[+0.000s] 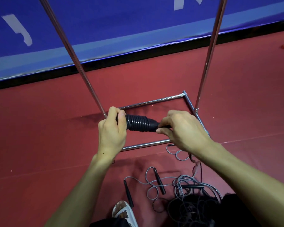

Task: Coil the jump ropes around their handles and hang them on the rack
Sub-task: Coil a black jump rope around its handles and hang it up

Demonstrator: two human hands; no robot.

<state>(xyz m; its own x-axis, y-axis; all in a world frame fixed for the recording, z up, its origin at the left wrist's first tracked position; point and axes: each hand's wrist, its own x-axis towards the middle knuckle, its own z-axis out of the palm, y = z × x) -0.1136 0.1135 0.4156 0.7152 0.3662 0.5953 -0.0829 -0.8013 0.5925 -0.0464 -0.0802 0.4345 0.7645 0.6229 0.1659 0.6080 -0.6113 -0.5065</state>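
A black jump rope (pixel 138 124) is wound in tight coils round its handles, held level above the rack's base. My left hand (pixel 112 129) grips the bundle's left end. My right hand (pixel 181 128) pinches the right end of the bundle, where the handle tips stick out. The metal rack (pixel 150 101) stands on the red floor, its two chrome uprights rising past the top of the view. Its top bar is out of sight.
Several loose jump ropes (pixel 184 185) with grey and black cords and black handles lie tangled on the floor near my feet. A white sandal (pixel 123 212) shows at the bottom. A blue banner (pixel 121 27) runs along the far wall.
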